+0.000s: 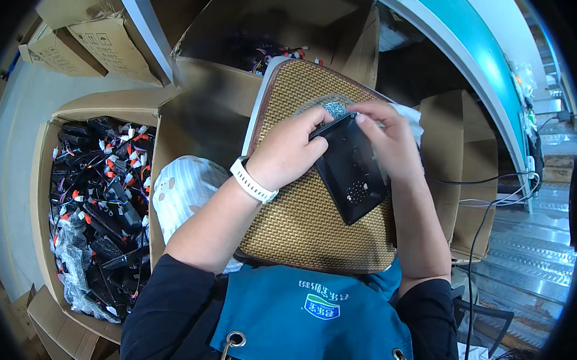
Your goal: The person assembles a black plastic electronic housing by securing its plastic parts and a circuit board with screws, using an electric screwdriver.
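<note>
A shallow black plastic housing [355,167] is held tilted over a woven tan pad [299,225] on my lap. My left hand [286,148], with a white wristband, grips its upper left edge between thumb and fingers. At its top corner, the thumb and fingers of my right hand [390,136] are pinched together; what is between them is too small to make out. Just behind the hands sits a round clear dish [304,106] of small shiny metal pieces [335,109], partly covered by the hands. Pale specks and a cluster of small holes show in the housing.
A cardboard box [42,188] at left holds several black units with coloured wires [110,204] and bubble wrap [72,267]. Another open box [216,74] with wired parts stands ahead. Black cables [476,239] hang at right beside more cardboard [447,148].
</note>
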A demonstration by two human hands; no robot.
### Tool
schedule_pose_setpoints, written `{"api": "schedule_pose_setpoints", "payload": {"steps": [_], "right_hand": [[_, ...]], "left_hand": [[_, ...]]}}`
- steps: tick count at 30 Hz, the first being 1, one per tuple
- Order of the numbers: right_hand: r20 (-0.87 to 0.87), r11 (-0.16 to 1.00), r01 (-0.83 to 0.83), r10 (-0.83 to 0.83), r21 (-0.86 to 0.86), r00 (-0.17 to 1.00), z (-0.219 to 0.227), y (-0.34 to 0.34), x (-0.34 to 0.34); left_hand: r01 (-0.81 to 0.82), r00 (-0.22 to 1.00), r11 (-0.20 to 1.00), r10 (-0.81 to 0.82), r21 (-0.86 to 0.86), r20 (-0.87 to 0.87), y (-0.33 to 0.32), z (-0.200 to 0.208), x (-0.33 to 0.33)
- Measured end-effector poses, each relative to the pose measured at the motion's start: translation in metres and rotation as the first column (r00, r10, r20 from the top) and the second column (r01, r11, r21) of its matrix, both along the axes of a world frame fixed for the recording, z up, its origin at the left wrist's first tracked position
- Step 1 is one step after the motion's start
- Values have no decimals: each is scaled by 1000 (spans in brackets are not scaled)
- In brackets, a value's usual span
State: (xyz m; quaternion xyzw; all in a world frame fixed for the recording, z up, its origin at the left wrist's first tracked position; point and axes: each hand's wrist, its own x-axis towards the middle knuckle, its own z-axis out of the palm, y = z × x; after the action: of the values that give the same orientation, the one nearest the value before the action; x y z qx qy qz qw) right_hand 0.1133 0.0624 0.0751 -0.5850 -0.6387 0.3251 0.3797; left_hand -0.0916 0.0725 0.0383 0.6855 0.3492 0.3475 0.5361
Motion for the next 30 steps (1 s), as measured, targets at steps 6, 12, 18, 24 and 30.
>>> {"api": "schedule_pose_setpoints", "payload": {"steps": [6, 12, 18, 24, 30], "right_hand": [[130, 1000, 1, -3, 11, 991, 16, -25, 7], [-641, 766, 627, -410, 143, 648, 60, -106, 122], [-906, 33, 997, -420, -72, -52, 50, -194, 255], [-270, -211, 784, -961, 584, -58, -15, -209, 293], [532, 337, 884, -837, 324, 124, -11, -231, 306]], "left_hand": [[-5, 999, 972, -7, 234, 49, -3, 3, 8], [-58, 911, 996, 24, 68, 412, -18, 21, -18], [-583, 600, 800, 543, -143, 587, 14, -7, -103], [-897, 364, 378, 926, 231, -101, 4, -115, -260], [-569, 123, 818, 183, 82, -975, -57, -283, -341]]}}
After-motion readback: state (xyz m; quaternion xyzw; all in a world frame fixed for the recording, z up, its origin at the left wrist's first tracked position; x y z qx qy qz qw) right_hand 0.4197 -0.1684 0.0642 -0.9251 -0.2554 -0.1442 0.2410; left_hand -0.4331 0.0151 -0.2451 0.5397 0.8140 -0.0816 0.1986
